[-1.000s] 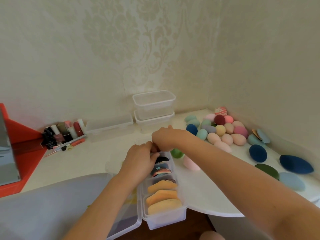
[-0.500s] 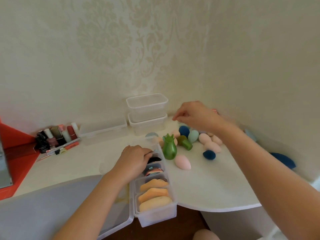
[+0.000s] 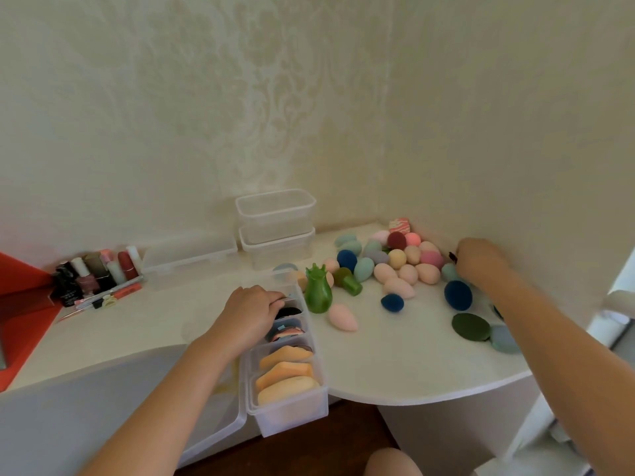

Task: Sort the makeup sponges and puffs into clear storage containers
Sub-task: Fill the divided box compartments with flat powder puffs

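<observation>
Sorting puffs at the corner desk

Left hand grips the left wall of the long clear container at the desk's front edge, orange puffs filed inside. Sponge pile lies loose further right, and the right hand is curled down beside it. Can't tell if it's holding anything.

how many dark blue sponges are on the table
3 dark blue sponges: one at the pile's left edge, a small one alone in front of it, a large one by the right hand. Another may hide behind the right forearm.
</observation>
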Motion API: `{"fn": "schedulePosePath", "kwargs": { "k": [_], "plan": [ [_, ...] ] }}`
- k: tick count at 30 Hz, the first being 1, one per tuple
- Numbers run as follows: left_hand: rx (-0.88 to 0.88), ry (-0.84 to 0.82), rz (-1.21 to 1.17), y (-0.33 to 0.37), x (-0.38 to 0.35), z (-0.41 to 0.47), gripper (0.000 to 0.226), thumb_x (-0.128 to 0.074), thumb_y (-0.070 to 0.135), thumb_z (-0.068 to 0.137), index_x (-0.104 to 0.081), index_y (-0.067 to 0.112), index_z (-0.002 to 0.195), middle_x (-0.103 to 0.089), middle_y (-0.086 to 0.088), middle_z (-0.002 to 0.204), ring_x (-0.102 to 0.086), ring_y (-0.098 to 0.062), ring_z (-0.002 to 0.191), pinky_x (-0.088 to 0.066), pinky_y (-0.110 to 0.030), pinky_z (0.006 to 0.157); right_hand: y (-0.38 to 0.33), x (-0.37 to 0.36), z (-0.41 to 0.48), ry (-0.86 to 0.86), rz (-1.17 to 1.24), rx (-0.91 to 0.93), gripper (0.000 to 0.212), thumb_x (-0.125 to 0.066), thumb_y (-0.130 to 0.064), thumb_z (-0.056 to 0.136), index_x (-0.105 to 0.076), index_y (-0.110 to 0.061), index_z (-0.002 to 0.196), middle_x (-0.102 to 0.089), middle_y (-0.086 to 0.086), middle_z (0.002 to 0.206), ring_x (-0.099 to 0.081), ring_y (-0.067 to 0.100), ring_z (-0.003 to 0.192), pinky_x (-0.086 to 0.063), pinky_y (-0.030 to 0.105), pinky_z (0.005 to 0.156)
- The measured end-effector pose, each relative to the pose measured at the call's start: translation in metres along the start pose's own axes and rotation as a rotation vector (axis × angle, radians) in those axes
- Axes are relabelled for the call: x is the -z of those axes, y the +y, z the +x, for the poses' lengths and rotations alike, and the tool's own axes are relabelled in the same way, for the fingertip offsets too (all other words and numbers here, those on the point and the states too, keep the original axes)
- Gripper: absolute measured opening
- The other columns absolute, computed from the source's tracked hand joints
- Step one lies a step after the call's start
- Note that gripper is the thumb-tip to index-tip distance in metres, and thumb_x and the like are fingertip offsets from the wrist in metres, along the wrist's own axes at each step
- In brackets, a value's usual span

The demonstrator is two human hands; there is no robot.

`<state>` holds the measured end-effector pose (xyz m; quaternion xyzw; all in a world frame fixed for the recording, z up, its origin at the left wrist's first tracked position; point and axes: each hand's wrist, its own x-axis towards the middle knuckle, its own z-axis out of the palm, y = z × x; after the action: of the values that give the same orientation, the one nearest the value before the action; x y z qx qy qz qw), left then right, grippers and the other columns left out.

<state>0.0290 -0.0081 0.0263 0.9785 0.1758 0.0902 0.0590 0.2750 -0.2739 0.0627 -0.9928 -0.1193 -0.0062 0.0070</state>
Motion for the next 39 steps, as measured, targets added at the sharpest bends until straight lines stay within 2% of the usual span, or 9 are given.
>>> {"fn": "schedulePosePath", "kwargs": {
  "k": [7,9,11,14,18,24,29,34,39],
  "plan": [
    [0.005,0.006,-0.02,-0.001,-0.001,0.0,0.035,-0.032,0.027,0.101,-0.06,0.028,0.122,-0.063,-0.007,0.11,-0.056,-0.024,0.099,-0.038,-0.032,0.091,-0.021,0.008,-0.021,0.308,0.088,0.164,0.018,-0.048,-0.013,0.094,-0.052,-0.013,0.111,-0.057,0.006,0.085,-0.054,0.022,0.072,-0.044,0.03,0.059],
    [0.011,0.011,-0.033,0.0,-0.001,-0.001,0.035,-0.033,0.026,0.101,-0.06,0.027,0.123,-0.063,-0.008,0.11,-0.056,-0.024,0.1,-0.037,-0.031,0.092,-0.035,0.008,-0.041,0.29,0.073,0.269,0.018,-0.046,-0.016,0.095,-0.052,-0.015,0.112,-0.059,0.005,0.092,-0.056,0.021,0.075,-0.048,0.031,0.061],
    [0.012,0.016,-0.036,0.001,0.0,-0.002,0.035,-0.033,0.026,0.101,-0.06,0.027,0.123,-0.062,-0.008,0.111,-0.055,-0.023,0.101,-0.036,-0.031,0.092,-0.045,-0.001,-0.061,0.28,0.054,0.357,0.016,-0.046,-0.019,0.094,-0.048,-0.015,0.11,-0.054,0.002,0.096,-0.05,0.02,0.074,-0.04,0.028,0.054],
    [0.01,0.018,-0.05,0.0,-0.002,-0.002,0.034,-0.033,0.027,0.101,-0.061,0.027,0.12,-0.063,-0.007,0.107,-0.055,-0.023,0.098,-0.037,-0.031,0.09,-0.044,-0.023,-0.08,0.254,0.056,0.427,0.015,-0.044,-0.022,0.096,-0.036,-0.018,0.107,-0.046,-0.002,0.089,-0.044,0.02,0.067,-0.025,0.025,0.044],
    [0.011,0.016,-0.056,-0.002,-0.002,0.0,0.034,-0.034,0.027,0.101,-0.062,0.027,0.119,-0.063,-0.008,0.108,-0.056,-0.025,0.098,-0.039,-0.034,0.091,-0.035,-0.043,-0.088,0.165,0.077,0.462,0.013,-0.042,-0.022,0.096,-0.035,-0.017,0.104,-0.042,-0.005,0.073,-0.049,0.018,0.063,-0.03,0.026,0.044],
    [0.014,0.013,-0.051,0.001,0.0,-0.001,0.034,-0.034,0.026,0.101,-0.061,0.025,0.122,-0.063,-0.009,0.111,-0.056,-0.026,0.101,-0.04,-0.035,0.092,-0.031,-0.045,-0.094,-0.077,0.36,0.581,0.049,-0.059,-0.053,0.084,-0.045,-0.029,0.125,-0.054,-0.007,0.112,-0.051,0.009,0.085,-0.042,0.021,0.072],
    [0.026,0.006,-0.045,0.002,0.0,-0.002,0.034,-0.034,0.027,0.101,-0.061,0.025,0.121,-0.065,-0.007,0.112,-0.057,-0.024,0.1,-0.041,-0.035,0.092,-0.023,-0.038,-0.099,-0.119,0.409,0.6,0.047,-0.063,-0.039,0.087,-0.049,-0.034,0.132,-0.054,-0.012,0.122,-0.056,0.008,0.088,-0.041,0.017,0.075],
    [0.072,-0.019,-0.129,0.004,0.001,-0.004,0.033,-0.036,0.027,0.101,-0.059,0.017,0.122,-0.065,-0.006,0.114,-0.058,-0.023,0.101,-0.046,-0.037,0.089,-0.026,-0.042,-0.095,-0.091,0.519,0.535,0.03,-0.076,-0.035,0.076,-0.056,-0.027,0.096,-0.057,-0.009,0.099,-0.058,0.011,0.081,-0.046,0.021,0.071],
    [0.097,-0.07,-0.136,0.006,0.004,-0.003,0.033,-0.034,0.027,0.101,-0.054,0.014,0.125,-0.061,-0.009,0.118,-0.052,-0.026,0.107,-0.043,-0.041,0.093,-0.029,-0.043,-0.088,-0.164,0.423,0.614,0.047,-0.076,-0.039,0.074,-0.054,-0.032,0.115,-0.052,-0.012,0.108,-0.049,0.003,0.077,-0.036,0.013,0.063]
  ]
}}
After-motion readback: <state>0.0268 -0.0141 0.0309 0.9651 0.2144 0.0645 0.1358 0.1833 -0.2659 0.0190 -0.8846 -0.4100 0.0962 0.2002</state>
